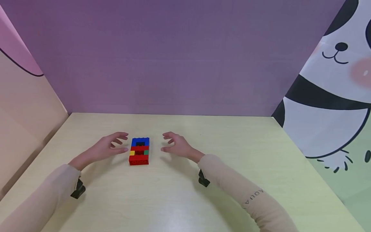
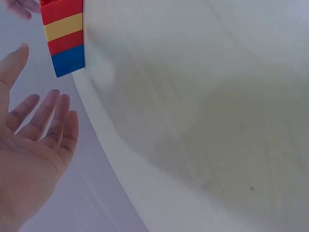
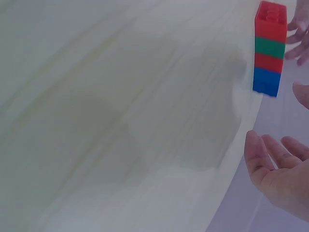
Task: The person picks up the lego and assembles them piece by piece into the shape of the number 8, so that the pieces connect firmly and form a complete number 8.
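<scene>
On the table lies a block assembly [image 1: 139, 158] of joined toy bricks: red at the near end, a yellow and a green brick side by side, red again, then blue at the far end. Gaps show in its middle. My left hand [image 1: 105, 147] is just left of it, fingers loosely bent and apart from it. To its right, a little farther off, my right hand [image 1: 178, 146] hovers with relaxed fingers, holding nothing. The left wrist view shows the yellow side of the assembly [image 2: 65, 38]; in the right wrist view the green side of the assembly [image 3: 269, 48] appears.
The pale wooden table [image 1: 162, 199] meets a purple wall [image 1: 179, 64] at its back edge. A panda picture [image 1: 327, 90] covers the right wall, and a beige wall [image 1: 26, 112] stands at left. Dark wrist devices sit under both sleeves.
</scene>
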### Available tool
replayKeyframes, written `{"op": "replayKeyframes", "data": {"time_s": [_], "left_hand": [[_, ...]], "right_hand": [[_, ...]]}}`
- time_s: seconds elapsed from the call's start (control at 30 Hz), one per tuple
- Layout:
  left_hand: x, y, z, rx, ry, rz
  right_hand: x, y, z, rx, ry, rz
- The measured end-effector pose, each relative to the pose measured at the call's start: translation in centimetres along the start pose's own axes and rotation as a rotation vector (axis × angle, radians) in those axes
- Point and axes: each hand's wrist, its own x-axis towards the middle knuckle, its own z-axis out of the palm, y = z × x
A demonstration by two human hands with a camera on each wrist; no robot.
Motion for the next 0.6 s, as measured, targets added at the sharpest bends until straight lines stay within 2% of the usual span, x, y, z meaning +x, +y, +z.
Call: {"op": "replayKeyframes", "data": {"time_s": [0.13,0.27,0.6], "left_hand": [[-0.5,-0.3,-0.2,0.009,0.02,0.004],[-1.0,-1.0,-0.5,0.029,0.036,-0.007],[-2.9,-2.3,-2.3,0.105,0.105,-0.006]], "right_hand": [[-0.8,0.9,-1.4,-0.035,0.029,-0.026],[-1.6,1.9,-2.9,-0.073,0.063,-0.019],[-3.8,5.1,-6.6,-0.145,0.177,0.011]]}}
